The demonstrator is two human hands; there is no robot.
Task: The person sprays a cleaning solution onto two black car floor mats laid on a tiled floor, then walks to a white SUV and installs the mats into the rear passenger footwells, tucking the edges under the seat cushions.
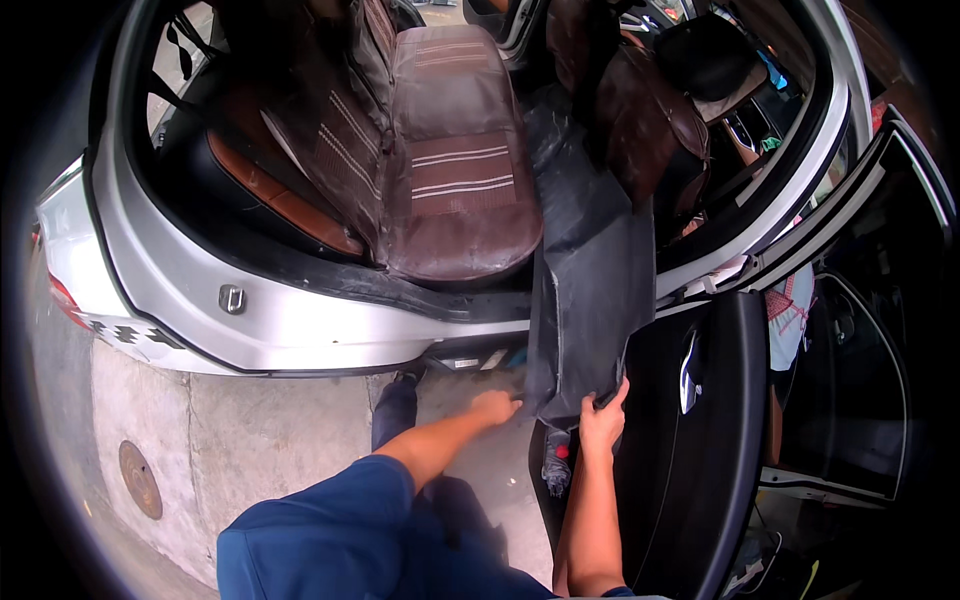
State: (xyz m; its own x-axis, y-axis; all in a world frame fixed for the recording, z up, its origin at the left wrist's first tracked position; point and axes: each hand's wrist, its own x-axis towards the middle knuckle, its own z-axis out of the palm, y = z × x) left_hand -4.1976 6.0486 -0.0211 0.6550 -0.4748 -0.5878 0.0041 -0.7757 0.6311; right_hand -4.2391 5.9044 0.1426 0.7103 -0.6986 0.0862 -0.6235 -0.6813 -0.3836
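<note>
Here the dark floor mat (590, 290) hangs limp out of the car's rear door opening (330, 325), sagging like soft, pliable rubber. The 2 hands, left hand (495, 408) and right hand (602, 422), pinch its lower edge, probably the best hold.

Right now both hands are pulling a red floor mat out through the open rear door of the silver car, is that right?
Not quite: the head view shows a dark grey floor mat, not red. The left hand and right hand do hold its lower edge at the silver car's open rear door.
</note>
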